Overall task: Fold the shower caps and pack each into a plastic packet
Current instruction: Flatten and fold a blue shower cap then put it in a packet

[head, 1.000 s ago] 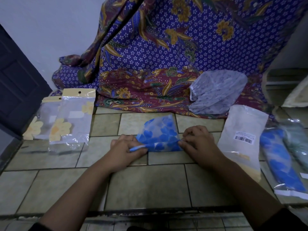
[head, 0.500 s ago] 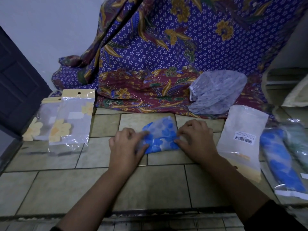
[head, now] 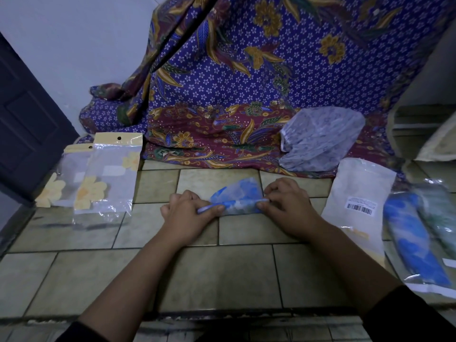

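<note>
blue-and-white plastic, one shower cap (head: 237,198), folded to a flat wedge, lying on the tiled floor (head: 222,275) near its far edge where the cloth begins. my left hand (head: 187,213) is curled nearly closed, thumb and fingertips pinching the cap's rolled near-left edge. my right hand (head: 288,206) is curled likewise, fingertips nipping the near-right corner of the same cap. both hands rest on the tiles, the cap stretched between them.

item: two clear packets with yellow header cards and yellow flower prints (head: 108,174), overlapping, at the left edge of the floor beside the dark door (head: 27,129).

item: one white packet with a barcode label (head: 357,193), flat, just right of my right hand.

item: two filled packets at the right edge, one holding a blue cap (head: 414,243), one a greenish cap (head: 441,218), side by side.

item: one pale patterned shower cap (head: 320,139), unfolded and puffed, resting on the purple and maroon batik cloth (head: 246,82) draped along the far edge.
</note>
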